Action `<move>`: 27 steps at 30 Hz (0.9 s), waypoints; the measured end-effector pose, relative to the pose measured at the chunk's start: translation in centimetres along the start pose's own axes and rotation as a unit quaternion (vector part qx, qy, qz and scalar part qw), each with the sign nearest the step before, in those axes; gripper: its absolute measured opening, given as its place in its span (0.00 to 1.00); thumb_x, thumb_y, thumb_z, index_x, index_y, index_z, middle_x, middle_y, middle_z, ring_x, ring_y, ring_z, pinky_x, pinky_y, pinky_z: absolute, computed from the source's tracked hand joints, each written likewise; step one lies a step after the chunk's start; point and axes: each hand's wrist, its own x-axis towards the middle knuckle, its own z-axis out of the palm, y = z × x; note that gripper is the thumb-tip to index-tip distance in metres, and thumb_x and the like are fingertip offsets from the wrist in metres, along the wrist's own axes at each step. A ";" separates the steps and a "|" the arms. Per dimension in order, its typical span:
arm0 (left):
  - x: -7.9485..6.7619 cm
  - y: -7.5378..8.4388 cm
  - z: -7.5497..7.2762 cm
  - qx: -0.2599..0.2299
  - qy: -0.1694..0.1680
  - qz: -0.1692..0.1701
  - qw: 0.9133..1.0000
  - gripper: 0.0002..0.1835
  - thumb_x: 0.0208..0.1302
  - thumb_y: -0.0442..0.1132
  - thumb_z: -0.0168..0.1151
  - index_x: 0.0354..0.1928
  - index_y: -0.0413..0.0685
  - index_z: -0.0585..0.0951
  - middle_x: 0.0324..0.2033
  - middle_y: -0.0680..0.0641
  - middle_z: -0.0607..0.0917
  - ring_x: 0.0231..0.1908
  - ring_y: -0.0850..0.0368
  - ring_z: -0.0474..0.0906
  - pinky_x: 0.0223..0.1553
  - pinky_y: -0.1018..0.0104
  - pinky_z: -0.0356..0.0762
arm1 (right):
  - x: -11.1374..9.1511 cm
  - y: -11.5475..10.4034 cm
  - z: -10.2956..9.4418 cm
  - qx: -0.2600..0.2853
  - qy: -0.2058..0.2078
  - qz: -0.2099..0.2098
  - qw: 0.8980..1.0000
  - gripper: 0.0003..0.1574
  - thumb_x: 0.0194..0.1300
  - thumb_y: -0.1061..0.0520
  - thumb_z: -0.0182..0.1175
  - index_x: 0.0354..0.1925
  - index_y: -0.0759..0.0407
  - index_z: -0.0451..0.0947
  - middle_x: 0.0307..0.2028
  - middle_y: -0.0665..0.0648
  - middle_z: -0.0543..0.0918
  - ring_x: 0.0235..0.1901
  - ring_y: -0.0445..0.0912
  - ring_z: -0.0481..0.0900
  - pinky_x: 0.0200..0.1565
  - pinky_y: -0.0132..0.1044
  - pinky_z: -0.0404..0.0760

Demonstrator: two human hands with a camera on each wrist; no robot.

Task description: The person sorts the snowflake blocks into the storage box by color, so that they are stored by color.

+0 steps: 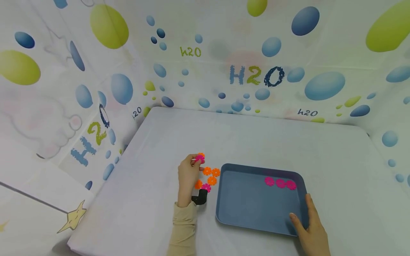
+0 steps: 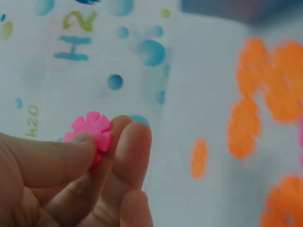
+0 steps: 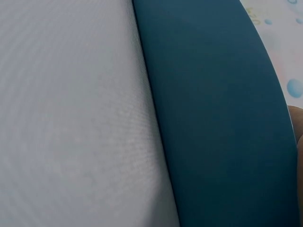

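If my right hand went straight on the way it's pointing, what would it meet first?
Probably the blue tray; your right hand is at its right edge, though contact is hard to judge.

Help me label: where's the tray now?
In the head view, the tray lies right of the orange pieces, with the right hand at its right edge.

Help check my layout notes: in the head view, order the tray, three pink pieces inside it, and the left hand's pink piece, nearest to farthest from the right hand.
1. Tray: right hand at its right side.
2. Three pink pieces: tray's far right part.
3. Left hand's pink piece: left of the tray.
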 end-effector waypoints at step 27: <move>-2.8 4.4 10.8 0.024 -0.329 0.007 0.944 0.11 0.65 0.40 0.63 0.37 0.39 0.86 0.24 0.45 0.89 0.22 0.55 0.86 0.32 0.69 0.81 | -0.2 0.0 0.2 0.006 0.007 0.006 1.000 0.52 0.71 0.44 0.54 0.77 0.45 0.32 0.76 0.65 0.41 0.70 0.75 0.47 0.62 0.73 0.52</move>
